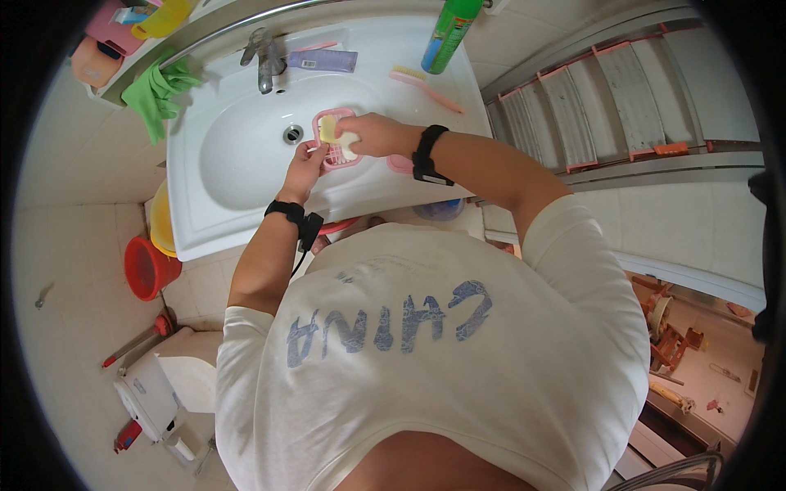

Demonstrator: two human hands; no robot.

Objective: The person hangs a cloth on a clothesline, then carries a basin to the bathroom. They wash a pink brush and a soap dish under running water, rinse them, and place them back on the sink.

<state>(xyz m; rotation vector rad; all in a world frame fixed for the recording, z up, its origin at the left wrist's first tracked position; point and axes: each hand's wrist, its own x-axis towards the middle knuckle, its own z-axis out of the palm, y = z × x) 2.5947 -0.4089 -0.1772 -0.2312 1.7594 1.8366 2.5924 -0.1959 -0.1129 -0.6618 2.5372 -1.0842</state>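
My left hand (303, 169) grips the near-left rim of a pink plastic soap dish with a slatted bottom (350, 163), holding it over the white washbasin (239, 159). My right hand (374, 135) pinches a pale yellow piece (327, 130), perhaps soap or a sponge, against the inside of the dish. Beneath its fingers shows a whitish piece (349, 145); whether the two are one thing, I cannot tell. Another pink plastic piece (399, 163), partly hidden by my right wrist, rests on the basin's right ledge. The metal drain (293, 134) lies left of the dish.
Behind the bowl stands a metal faucet (264, 61), with a purple tube (323, 61) beside it. A pink-handled brush (427, 88) and a green spray can (451, 37) occupy the right ledge. A green cloth (156, 92) hangs at left, above a red bucket (150, 268).
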